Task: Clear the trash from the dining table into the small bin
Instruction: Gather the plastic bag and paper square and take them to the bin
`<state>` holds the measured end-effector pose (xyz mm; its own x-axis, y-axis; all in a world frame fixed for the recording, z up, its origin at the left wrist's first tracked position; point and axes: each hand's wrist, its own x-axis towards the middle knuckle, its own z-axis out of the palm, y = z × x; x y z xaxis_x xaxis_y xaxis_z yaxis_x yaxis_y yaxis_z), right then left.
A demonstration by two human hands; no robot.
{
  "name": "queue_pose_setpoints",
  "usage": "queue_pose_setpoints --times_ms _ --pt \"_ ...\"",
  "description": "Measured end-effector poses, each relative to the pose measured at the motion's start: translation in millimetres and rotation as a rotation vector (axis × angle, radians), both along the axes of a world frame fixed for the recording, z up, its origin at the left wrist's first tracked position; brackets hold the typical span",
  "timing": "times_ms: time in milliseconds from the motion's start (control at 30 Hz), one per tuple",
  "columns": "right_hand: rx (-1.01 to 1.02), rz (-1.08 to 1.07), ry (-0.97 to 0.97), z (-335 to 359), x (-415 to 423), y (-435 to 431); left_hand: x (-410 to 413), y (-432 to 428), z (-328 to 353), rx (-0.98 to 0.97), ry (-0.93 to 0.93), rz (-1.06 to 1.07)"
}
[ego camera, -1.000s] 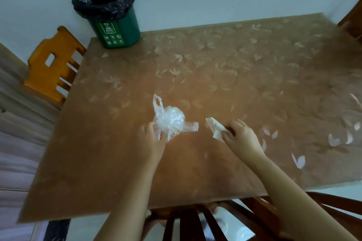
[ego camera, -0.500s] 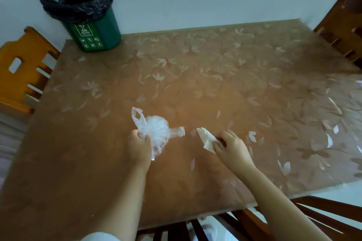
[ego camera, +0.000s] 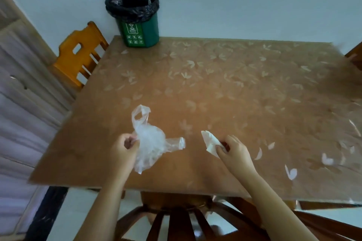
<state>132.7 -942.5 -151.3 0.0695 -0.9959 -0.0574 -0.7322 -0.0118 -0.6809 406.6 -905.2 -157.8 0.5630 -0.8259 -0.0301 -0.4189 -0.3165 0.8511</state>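
Note:
A crumpled clear plastic bag (ego camera: 151,140) hangs just above the brown table (ego camera: 225,94), pinched at its left side by my left hand (ego camera: 124,147). To its right, my right hand (ego camera: 234,151) grips a white crumpled paper scrap (ego camera: 210,143) between thumb and fingers, close to the tabletop. The small green bin (ego camera: 140,25), lined with a black bag, stands on the table's far left corner against the wall, well away from both hands.
An orange wooden chair (ego camera: 80,53) stands at the table's left side. A dark wooden chair back (ego camera: 172,219) sits under the near edge. Another chair (ego camera: 354,55) shows at the far right. White petal shapes on the tablecloth look printed.
The view has swung and the bin now appears nearer the middle top. Both hands keep their holds, and the plastic bag is lifted a little higher off the table.

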Motion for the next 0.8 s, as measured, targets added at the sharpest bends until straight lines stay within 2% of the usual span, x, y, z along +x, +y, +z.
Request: queue_pose_setpoints --times_ms 167,333,500,633,800 --pt "0.025 0.164 -0.05 8.8 43.4 5.4 40.4 81.8 30.2 -0.013 -0.028 0.251" --pt "0.067 0.512 -0.094 28.1 104.0 17.1 39.7 151.4 45.7 0.047 0.025 0.55" --pt "0.052 0.844 -0.085 33.2 165.4 46.9 31.1 223.7 46.4 -0.014 0.09 0.844" --pt "0.088 1.03 -0.04 25.8 213.5 91.6 33.2 274.2 51.0 -0.078 0.084 0.974" --pt "0.007 1.216 -0.02 23.0 266.8 136.2 55.3 326.5 46.1 -0.133 0.107 1.082"
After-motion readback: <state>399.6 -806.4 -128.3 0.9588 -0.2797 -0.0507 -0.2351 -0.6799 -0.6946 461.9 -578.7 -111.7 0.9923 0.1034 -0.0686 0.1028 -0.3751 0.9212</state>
